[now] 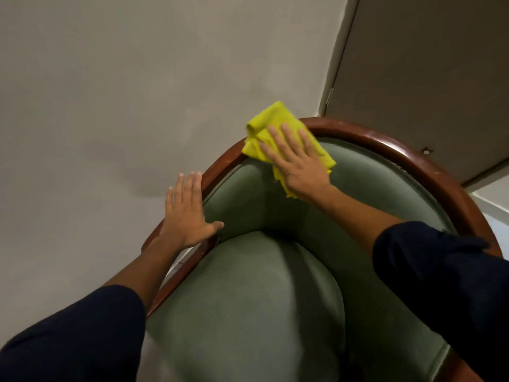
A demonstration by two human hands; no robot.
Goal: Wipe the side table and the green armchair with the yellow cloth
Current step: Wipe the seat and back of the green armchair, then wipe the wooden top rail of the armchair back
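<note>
The green armchair (259, 304) fills the lower middle of the head view, with a curved brown wooden rim (385, 142) around its padded back. My right hand (297, 164) lies flat, fingers spread, pressing the folded yellow cloth (271, 124) against the top of the backrest, where padding meets rim. My left hand (187, 213) rests flat on the left part of the wooden rim, fingers extended, thumb on the green padding, holding nothing. The side table is out of view.
A plain grey wall (110, 92) stands directly behind the chair. A beige door panel (429, 78) with its frame sits at the upper right, close behind the chair's rim. Dark sleeves cover both my forearms.
</note>
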